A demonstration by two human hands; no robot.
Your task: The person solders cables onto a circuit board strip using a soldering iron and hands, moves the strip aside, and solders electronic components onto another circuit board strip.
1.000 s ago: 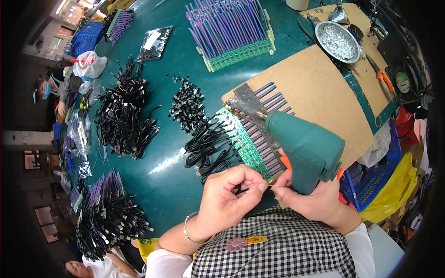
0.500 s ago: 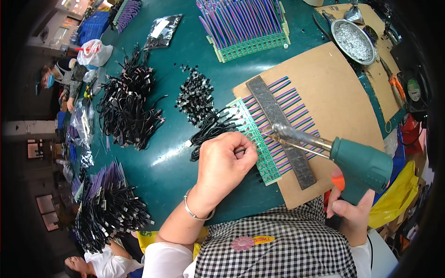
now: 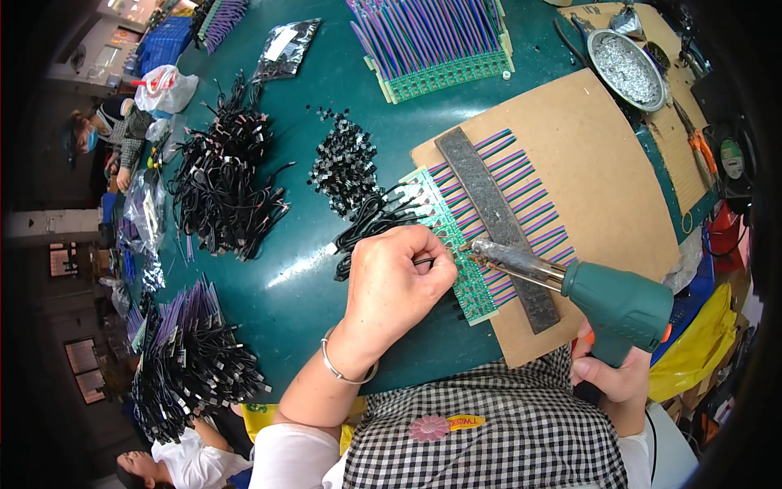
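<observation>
My left hand (image 3: 399, 277) pinches a thin black cable (image 3: 425, 262) at the near edge of a green circuit-board panel (image 3: 470, 287). My right hand (image 3: 612, 371) grips a green soldering gun (image 3: 617, 303) with an orange trigger. Its metal tip is at the panel, just right of my left fingertips; whether it touches a pad is too small to tell. Black cables (image 3: 375, 220) run onto the panel's far part. Rows of multicoloured wires (image 3: 529, 200) extend right from the panel, beneath a dark flat bar (image 3: 497, 228) lying across them. Panel and wires rest partly on a brown board (image 3: 603, 163).
Piles of black cables (image 3: 220, 187) and small black parts (image 3: 344, 159) lie left. Further wired panels (image 3: 448, 75) stand at the back. A metal bowl (image 3: 626, 69) with silvery bits and orange-handled scissors (image 3: 700, 151) are far right. Other people (image 3: 183, 464) sit at left.
The soldering gun in my right hand has moved left and slightly down, its tip shifting slightly down along the panel. My left hand has edged slightly right, still pinching the cable.
</observation>
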